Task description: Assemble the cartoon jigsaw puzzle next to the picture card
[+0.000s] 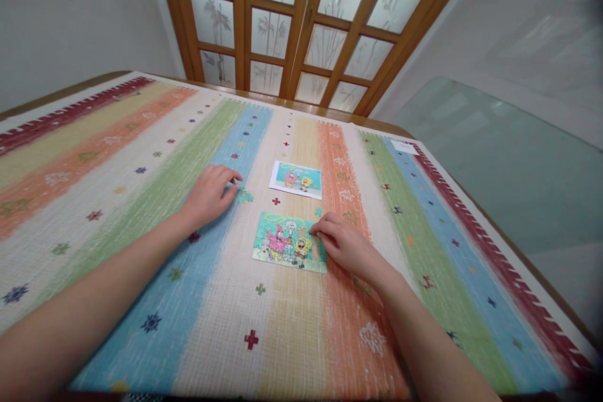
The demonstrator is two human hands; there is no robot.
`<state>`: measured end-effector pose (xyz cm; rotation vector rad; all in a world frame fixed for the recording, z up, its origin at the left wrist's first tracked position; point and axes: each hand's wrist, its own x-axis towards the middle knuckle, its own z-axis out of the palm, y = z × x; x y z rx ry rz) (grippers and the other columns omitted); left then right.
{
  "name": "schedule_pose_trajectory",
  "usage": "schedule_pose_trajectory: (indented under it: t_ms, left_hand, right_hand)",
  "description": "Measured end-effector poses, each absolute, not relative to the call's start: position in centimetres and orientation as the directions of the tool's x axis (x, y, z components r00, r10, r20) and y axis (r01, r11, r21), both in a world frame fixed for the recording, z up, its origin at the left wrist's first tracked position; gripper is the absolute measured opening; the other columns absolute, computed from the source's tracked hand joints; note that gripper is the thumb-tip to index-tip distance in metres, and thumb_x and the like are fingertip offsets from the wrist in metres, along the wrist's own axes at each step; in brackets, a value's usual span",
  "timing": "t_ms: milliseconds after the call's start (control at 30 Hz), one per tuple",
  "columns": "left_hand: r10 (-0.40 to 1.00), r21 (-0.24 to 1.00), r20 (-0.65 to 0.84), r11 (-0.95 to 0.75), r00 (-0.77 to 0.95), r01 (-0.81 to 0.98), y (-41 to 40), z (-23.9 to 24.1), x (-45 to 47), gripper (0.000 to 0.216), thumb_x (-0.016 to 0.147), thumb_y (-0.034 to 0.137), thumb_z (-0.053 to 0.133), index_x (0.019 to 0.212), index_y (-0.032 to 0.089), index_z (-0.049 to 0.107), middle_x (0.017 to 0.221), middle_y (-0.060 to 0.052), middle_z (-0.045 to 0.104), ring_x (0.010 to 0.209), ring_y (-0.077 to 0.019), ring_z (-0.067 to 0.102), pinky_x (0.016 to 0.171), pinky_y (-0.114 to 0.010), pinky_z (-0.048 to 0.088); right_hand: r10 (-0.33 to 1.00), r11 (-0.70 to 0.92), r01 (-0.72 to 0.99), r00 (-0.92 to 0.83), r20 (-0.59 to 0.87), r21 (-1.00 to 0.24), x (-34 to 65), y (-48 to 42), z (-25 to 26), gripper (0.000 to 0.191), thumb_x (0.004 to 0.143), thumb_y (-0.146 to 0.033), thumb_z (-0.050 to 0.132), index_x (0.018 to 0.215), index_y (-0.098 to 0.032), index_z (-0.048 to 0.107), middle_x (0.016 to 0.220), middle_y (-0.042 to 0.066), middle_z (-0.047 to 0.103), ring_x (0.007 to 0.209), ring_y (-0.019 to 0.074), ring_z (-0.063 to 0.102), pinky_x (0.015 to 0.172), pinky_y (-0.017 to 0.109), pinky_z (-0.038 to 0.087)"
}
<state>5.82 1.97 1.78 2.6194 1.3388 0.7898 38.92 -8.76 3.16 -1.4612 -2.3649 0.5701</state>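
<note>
A jigsaw puzzle (282,242) with cartoon figures on a turquoise ground lies flat on the tablecloth, tablecloth colour showing through a gap near its right side. Over that right side is my right hand (342,239), its fingers pinched together at the puzzle's surface; whatever they hold is hidden. My left hand (214,191) rests to the upper left of the puzzle, fingers bent and apart from the thumb. Just beside its fingertips lies a small cluster of loose turquoise puzzle pieces (245,195). Another loose puzzle piece (319,211) sits above my right fingers.
Behind the puzzle lies a picture card (298,180) showing the same figures. A striped tablecloth (226,326) covers the table. A small white paper (404,147) lies near the far right edge. Wooden glazed doors (292,19) stand beyond, and a frosted glass panel (509,157) is at right.
</note>
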Motion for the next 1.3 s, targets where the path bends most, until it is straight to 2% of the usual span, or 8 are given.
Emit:
schedule_pose_trajectory:
  t_ms: [133,500,800,1000,1300]
  left_hand:
    - [0.772,0.36,0.359,-0.633,0.525,0.685,3.4,0.6,4.4,0.026,0.098,0.034,0.048,0.107,0.018,0.066,0.102,-0.008,0.061,0.103,-0.0256,0.053,0.096,-0.043,0.04]
    - [0.778,0.299,0.331,-0.624,0.535,0.722,2.4,-0.2,6.5,0.032,0.09,0.051,0.065,0.106,0.023,0.07,0.113,-0.008,0.054,0.112,-0.0283,0.047,0.1,-0.045,0.039]
    - [0.734,0.298,0.355,-0.676,0.58,0.674,2.6,-0.2,6.7,0.024,0.094,0.045,0.062,0.1,0.025,0.071,0.112,-0.008,0.057,0.11,-0.0273,0.048,0.1,-0.045,0.039]
    - [0.677,0.184,0.366,-0.726,0.639,0.663,2.8,-0.1,6.9,0.025,0.097,0.042,0.056,0.099,0.022,0.07,0.107,-0.01,0.06,0.106,-0.0279,0.05,0.094,-0.044,0.041]
    - [0.651,0.089,0.383,-0.732,0.655,0.676,2.8,0.6,7.5,0.034,0.101,0.041,0.046,0.087,0.021,0.069,0.089,-0.009,0.064,0.091,-0.026,0.053,0.082,-0.04,0.041]
  right_hand:
    - [0.895,0.412,0.766,-0.442,0.062,-0.494,39.1,-8.6,2.9,0.026,0.091,-0.007,0.047,0.099,-0.017,0.07,0.098,0.01,0.063,0.091,0.0202,0.061,0.082,0.034,0.051]
    - [0.899,0.403,0.77,-0.433,0.059,-0.494,39.2,-8.6,2.6,0.026,0.093,-0.008,0.047,0.101,-0.019,0.069,0.099,0.009,0.063,0.092,0.0203,0.061,0.083,0.035,0.051]
    - [0.898,0.408,0.767,-0.435,0.066,-0.494,39.1,-8.7,2.9,0.026,0.092,-0.007,0.047,0.1,-0.019,0.069,0.099,0.009,0.063,0.092,0.0199,0.062,0.083,0.034,0.051]
    - [0.901,0.403,0.77,-0.427,0.07,-0.495,39.0,-8.6,3.0,0.026,0.091,-0.005,0.048,0.1,-0.018,0.069,0.098,0.009,0.063,0.09,0.0189,0.062,0.083,0.033,0.05]
    - [0.901,0.408,0.772,-0.428,0.076,-0.488,38.9,-8.6,2.8,0.025,0.091,-0.005,0.05,0.099,-0.019,0.069,0.098,0.008,0.064,0.091,0.0185,0.062,0.083,0.032,0.05]
